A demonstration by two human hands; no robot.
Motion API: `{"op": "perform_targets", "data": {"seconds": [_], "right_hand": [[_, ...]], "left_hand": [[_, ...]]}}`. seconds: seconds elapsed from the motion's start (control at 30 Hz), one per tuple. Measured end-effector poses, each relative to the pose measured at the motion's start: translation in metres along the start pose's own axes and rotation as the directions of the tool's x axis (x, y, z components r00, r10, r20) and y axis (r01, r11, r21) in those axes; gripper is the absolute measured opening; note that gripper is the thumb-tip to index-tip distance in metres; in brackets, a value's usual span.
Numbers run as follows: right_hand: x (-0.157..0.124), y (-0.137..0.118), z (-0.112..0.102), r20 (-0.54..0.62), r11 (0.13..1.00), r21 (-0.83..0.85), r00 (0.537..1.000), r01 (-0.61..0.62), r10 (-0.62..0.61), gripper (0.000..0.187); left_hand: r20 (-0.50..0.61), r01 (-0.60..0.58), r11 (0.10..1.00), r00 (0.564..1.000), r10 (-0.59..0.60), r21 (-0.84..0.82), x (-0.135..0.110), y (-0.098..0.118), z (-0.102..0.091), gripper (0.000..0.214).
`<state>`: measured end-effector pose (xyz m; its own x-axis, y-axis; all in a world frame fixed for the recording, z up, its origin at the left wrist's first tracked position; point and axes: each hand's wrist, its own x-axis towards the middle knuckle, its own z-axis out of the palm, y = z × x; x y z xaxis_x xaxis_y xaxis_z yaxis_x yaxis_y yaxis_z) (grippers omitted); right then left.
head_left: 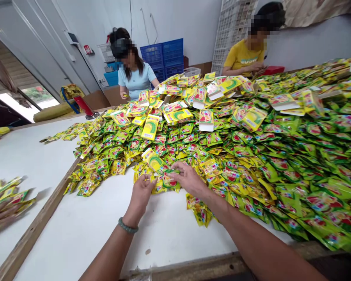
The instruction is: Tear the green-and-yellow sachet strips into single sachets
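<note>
Pinched between the thumb and fingers of my right hand [190, 180] is a small green candy-style packet [170, 180] with a red fruit print. My left hand [142, 191], with a bracelet at the wrist, is curled closed just left of that packet. What its fingertips hold, if anything, is hidden. Both hands are low over the near edge of a large heap of green and yellow packets [269, 156]. A yellow carton [152, 159] leans on the heap right behind my fingers.
More yellow cartons [178, 116] lie on top of the heap. A wooden strip [43, 216] crosses the white table [84, 230]. At left, another person's hand [2, 212] rests by packets. Two people sit opposite, before blue crates [163, 54] and stacked white crates [234, 27].
</note>
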<state>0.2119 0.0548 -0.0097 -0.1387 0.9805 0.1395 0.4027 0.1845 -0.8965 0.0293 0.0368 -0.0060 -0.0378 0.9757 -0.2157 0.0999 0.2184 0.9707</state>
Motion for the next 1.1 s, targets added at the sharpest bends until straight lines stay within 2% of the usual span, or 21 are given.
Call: {"op": "perform_targets", "data": {"seconds": [0.1, 0.23, 0.37, 0.47, 0.6, 0.67, 0.83, 0.93, 1.03, 1.1], "right_hand": [[-0.003, -0.003, 0.006, 0.023, 1.0, 0.01, 1.0, -0.018, 0.018, 0.018], [-0.005, -0.003, 0.01, 0.002, 0.999, -0.053, 1.0, -0.006, 0.006, 0.011], [-0.002, 0.001, 0.009, 0.029, 0.999, 0.032, 0.999, -0.034, 0.033, 0.017], [0.001, 0.002, 0.002, 0.07, 0.988, 0.117, 0.993, -0.098, 0.091, 0.022], [0.0, 0.0, -0.004, 0.231, 0.976, 0.202, 0.972, -0.084, 0.036, 0.024], [-0.002, 0.0, -0.002, 0.288, 0.983, 0.177, 0.958, -0.055, 0.001, 0.024], [-0.005, -0.001, 0.004, 0.161, 0.998, 0.009, 0.985, -0.066, 0.063, 0.014], [-0.004, -0.001, 0.006, 0.105, 0.996, 0.045, 0.992, -0.078, 0.073, 0.012], [-0.003, -0.001, 0.006, 0.078, 0.987, 0.141, 0.994, -0.081, 0.071, 0.021], [-0.003, -0.001, 0.004, 0.126, 0.985, 0.148, 0.989, -0.091, 0.072, 0.023]], "left_hand": [[0.085, 0.049, 0.98, 0.996, -0.033, -0.195, -0.005, 0.0, 0.014, 0.037], [0.156, 0.081, 0.958, 0.987, -0.038, -0.276, -0.011, 0.003, 0.018, 0.038], [0.153, 0.067, 0.962, 0.988, -0.026, -0.264, -0.009, 0.007, 0.011, 0.039], [0.177, 0.106, 0.975, 0.982, -0.071, -0.195, -0.003, 0.01, 0.002, 0.034], [0.222, 0.147, 0.986, 0.967, -0.126, -0.082, 0.004, 0.01, -0.002, 0.035], [0.241, 0.144, 0.986, 0.963, -0.122, -0.079, 0.006, 0.008, -0.001, 0.034], [0.367, 0.219, 0.952, 0.921, -0.129, -0.214, 0.0, 0.006, 0.004, 0.032], [0.423, 0.173, 0.963, 0.903, -0.071, -0.206, -0.004, 0.007, 0.005, 0.031], [0.395, 0.131, 0.968, 0.918, -0.036, -0.215, -0.006, 0.009, 0.007, 0.044], [0.349, 0.094, 0.976, 0.937, -0.02, -0.198, -0.006, 0.012, 0.008, 0.05]]}}
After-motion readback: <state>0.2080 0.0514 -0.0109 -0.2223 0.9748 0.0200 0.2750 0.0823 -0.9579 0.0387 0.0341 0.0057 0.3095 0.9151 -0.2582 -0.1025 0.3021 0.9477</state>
